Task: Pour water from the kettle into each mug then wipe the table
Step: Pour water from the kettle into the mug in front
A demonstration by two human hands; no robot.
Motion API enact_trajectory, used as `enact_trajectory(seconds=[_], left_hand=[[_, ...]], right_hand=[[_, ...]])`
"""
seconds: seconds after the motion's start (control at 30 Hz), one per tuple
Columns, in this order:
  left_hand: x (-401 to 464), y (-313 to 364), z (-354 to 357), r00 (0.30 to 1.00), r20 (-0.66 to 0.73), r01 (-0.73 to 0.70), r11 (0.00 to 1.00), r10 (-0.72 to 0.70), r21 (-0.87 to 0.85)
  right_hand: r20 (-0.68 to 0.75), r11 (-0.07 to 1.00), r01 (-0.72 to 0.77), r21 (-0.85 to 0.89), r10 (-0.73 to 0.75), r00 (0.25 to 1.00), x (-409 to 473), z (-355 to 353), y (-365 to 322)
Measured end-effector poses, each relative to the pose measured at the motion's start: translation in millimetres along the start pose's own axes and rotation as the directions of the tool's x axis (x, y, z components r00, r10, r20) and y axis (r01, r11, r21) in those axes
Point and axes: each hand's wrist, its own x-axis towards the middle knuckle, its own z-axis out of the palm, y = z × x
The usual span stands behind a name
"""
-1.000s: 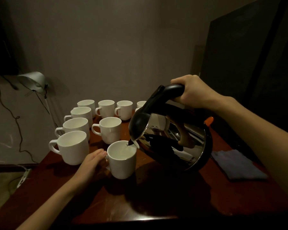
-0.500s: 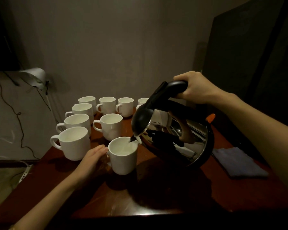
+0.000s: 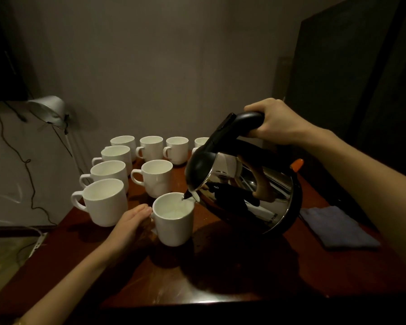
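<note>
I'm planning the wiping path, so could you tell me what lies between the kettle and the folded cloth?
Only bare table shows between kettle and folded cloth in the head view.
</note>
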Motion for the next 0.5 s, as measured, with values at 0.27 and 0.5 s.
enact_trajectory(seconds=[0.27, 0.5], left_hand=[[4, -1, -9, 0.996, 0.064, -0.073, 0.99, 0.066, 0.12], [8, -1, -12, 0.994, 0.092, -0.073, 0.974, 0.054, 0.212]], right_hand=[[-0.001, 1.0, 0.002, -0.013, -0.002, 1.0, 2, 0, -1], [0.0, 1.0, 0.002, -0.009, -0.002, 1.0, 2, 0, -2]])
